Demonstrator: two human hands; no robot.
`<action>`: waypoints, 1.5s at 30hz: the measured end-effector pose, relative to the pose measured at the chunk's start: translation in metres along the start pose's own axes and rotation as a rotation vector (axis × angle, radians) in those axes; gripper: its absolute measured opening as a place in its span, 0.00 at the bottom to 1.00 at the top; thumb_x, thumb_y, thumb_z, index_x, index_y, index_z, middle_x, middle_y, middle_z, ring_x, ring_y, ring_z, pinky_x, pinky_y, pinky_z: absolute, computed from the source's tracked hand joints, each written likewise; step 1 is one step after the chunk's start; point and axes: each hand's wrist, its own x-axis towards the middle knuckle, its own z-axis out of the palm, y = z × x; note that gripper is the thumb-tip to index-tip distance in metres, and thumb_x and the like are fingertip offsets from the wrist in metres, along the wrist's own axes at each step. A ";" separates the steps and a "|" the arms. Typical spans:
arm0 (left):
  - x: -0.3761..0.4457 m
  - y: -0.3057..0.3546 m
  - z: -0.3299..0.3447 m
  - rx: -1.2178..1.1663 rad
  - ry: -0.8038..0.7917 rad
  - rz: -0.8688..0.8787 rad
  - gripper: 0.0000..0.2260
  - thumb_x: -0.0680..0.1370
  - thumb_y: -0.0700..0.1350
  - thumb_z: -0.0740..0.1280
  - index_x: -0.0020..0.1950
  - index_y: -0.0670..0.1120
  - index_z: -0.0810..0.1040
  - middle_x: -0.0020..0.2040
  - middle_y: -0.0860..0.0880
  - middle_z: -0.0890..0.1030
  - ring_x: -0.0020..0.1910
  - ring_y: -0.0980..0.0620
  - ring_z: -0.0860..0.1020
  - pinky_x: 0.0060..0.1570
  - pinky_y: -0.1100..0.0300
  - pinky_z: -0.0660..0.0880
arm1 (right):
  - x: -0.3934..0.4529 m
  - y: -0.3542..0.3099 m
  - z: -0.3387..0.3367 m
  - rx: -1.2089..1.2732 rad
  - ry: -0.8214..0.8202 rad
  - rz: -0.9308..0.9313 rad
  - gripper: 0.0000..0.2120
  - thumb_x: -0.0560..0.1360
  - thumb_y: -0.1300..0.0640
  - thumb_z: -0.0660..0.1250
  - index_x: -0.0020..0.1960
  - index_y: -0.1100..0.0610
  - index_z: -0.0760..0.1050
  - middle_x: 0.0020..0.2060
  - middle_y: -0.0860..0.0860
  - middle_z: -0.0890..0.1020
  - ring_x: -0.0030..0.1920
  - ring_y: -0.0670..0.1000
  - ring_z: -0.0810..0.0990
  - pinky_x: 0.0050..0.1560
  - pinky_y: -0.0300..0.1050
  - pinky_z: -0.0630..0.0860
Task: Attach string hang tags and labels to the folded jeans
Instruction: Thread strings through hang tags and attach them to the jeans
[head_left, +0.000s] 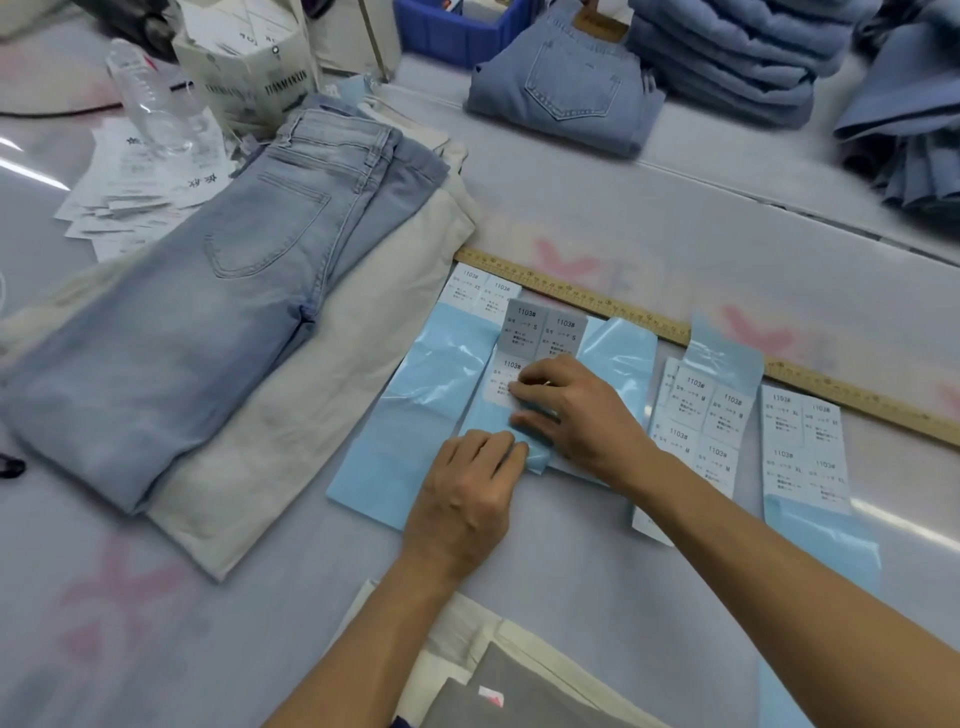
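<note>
Light blue folded jeans (208, 322) lie on the left, on top of cream trousers (291, 415). In the middle lie blue backing sheets (415, 415) carrying white "1103#" size labels (540, 327). My left hand (467, 499) pinches the lower end of one blue strip (488, 421). My right hand (576, 410) presses its fingertips on a white label at the upper part of that same strip. Two more label sheets (701, 415) (802, 447) lie to the right.
A wooden ruler (623, 306) runs diagonally behind the sheets. Folded blue jeans (561, 88) and a taller stack (737, 52) sit at the back. A box of hang tags (249, 67), a clear bottle (150, 98) and loose paper slips (135, 197) are at back left. Grey and cream fabric (509, 675) lies near me.
</note>
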 end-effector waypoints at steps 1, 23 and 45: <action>0.000 0.000 0.000 0.004 0.000 0.000 0.08 0.79 0.35 0.67 0.56 0.41 0.83 0.50 0.44 0.81 0.45 0.43 0.78 0.44 0.51 0.72 | -0.001 -0.001 0.000 -0.013 0.008 -0.015 0.12 0.77 0.54 0.72 0.56 0.61 0.83 0.55 0.55 0.82 0.55 0.58 0.78 0.49 0.55 0.79; 0.005 0.000 -0.001 -0.074 -0.092 -0.079 0.11 0.79 0.44 0.62 0.57 0.42 0.80 0.66 0.40 0.78 0.67 0.41 0.75 0.71 0.47 0.68 | 0.031 -0.008 -0.016 0.262 -0.007 0.417 0.03 0.76 0.60 0.69 0.45 0.56 0.81 0.40 0.49 0.84 0.43 0.49 0.82 0.46 0.44 0.79; 0.070 0.220 -0.251 -1.240 -0.149 -0.290 0.14 0.79 0.58 0.65 0.43 0.51 0.82 0.35 0.53 0.80 0.33 0.57 0.77 0.33 0.69 0.71 | -0.296 -0.205 -0.299 0.647 0.943 0.506 0.10 0.73 0.50 0.76 0.48 0.55 0.83 0.39 0.56 0.85 0.40 0.55 0.86 0.45 0.44 0.83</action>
